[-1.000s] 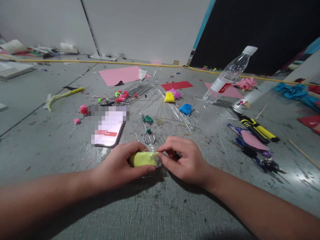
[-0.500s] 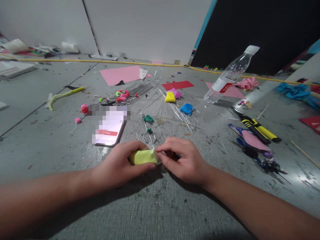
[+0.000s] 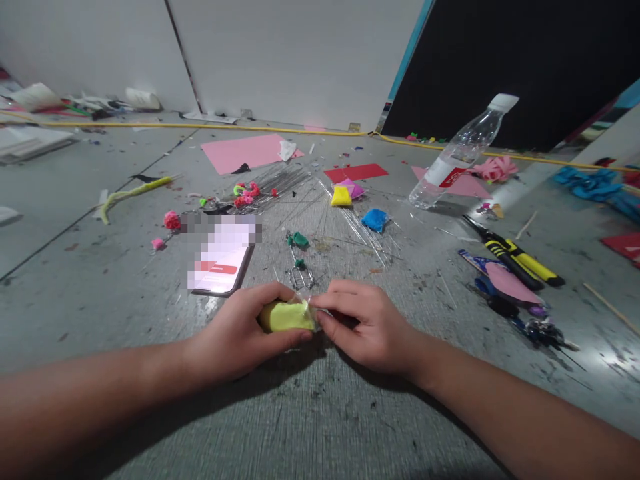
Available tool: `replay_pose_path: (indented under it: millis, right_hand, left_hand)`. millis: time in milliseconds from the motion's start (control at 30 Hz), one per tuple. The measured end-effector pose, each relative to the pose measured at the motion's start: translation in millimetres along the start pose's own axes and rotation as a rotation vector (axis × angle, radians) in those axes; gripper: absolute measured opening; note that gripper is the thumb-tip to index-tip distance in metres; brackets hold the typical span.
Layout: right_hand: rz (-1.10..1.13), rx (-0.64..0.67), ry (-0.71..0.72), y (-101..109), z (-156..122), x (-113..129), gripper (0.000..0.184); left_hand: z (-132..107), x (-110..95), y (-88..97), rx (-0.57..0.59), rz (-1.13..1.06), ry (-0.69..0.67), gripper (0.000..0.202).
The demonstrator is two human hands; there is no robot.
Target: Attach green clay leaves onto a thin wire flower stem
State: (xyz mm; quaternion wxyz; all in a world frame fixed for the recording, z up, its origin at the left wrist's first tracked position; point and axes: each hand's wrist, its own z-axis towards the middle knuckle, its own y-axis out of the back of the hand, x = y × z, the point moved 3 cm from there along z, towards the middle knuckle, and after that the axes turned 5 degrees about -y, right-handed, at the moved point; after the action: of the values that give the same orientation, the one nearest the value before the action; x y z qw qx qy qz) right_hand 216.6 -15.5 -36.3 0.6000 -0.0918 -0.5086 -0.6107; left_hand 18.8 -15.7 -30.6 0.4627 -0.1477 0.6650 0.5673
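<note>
My left hand [image 3: 240, 337] is wrapped round a lump of yellow-green clay [image 3: 286, 316] in a clear plastic bag, held just above the grey floor. My right hand [image 3: 367, 327] pinches the bag's open end at the lump's right side, thumb and forefinger pressed together. A phone [image 3: 223, 263] with a lit screen lies just beyond my left hand. Small green clay bits [image 3: 298, 240] and bent wire sit right behind the lump.
Thin metal wires [image 3: 350, 220] are strewn across the middle. Yellow [image 3: 341, 195] and blue [image 3: 374, 219] clay packets lie further back. A plastic bottle [image 3: 457, 157] leans at right, with pliers [image 3: 515, 259] and scissors [image 3: 505, 293] near it. Pink paper [image 3: 245, 150] lies at the back.
My hands and the bagged lump stay almost in place; my right fingers have shifted slightly closer against the bag's end.
</note>
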Motion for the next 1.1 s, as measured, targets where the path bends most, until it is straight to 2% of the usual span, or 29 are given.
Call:
replay_pose_path:
  millis: [200,267,400,500,600,667,800,867,1000,1100]
  right_hand:
    - [0.189,0.087,-0.232,-3.7,1.5,-5.3,0.012]
    - [0.217,0.084,-0.270,-3.2,1.8,-7.0,0.014]
    - [0.145,0.012,-0.242,1.0,1.9,-4.9,0.017]
    - [0.173,0.086,-0.211,0.1,1.2,-1.7,0.016]
    - [0.270,0.192,-0.290,-3.1,-0.4,-3.1,0.020]
    - [0.295,0.206,-0.315,-4.0,-1.1,-3.8,0.021]
    - [0.272,0.053,-0.326,-1.1,-1.9,-4.4,0.023]
    - [0.295,0.031,-0.351,-1.6,-3.1,-5.2,0.028]
    - [0.338,0.146,-0.381,-6.3,-5.1,-6.3,0.028]
    - [0.282,0.204,-0.315,-5.9,-3.8,-3.0,0.025]
  left_hand:
    - [-0.5,-2.7,0.7,-0.010,0.038,-0.028,0.027]
    - [-0.5,-1.6,0.5,-0.014,0.034,-0.017,0.029]
    - [-1.1,2.7,1.4,-0.051,0.018,0.027,0.035]
    - [-1.5,4.2,2.5,-0.069,0.014,0.022,0.036]
    - [-1.3,4.0,3.0,-0.059,0.000,-0.001,0.033]
    - [-0.7,3.8,3.1,-0.050,-0.008,-0.004,0.032]
    - [0.3,3.4,3.5,-0.051,-0.009,-0.005,0.033]
    - [0.2,3.3,3.3,-0.053,-0.011,-0.004,0.034]
    - [-0.9,4.4,2.2,-0.047,-0.049,0.006,0.034]
    - [-1.6,5.5,1.4,-0.027,-0.072,0.003,0.035]
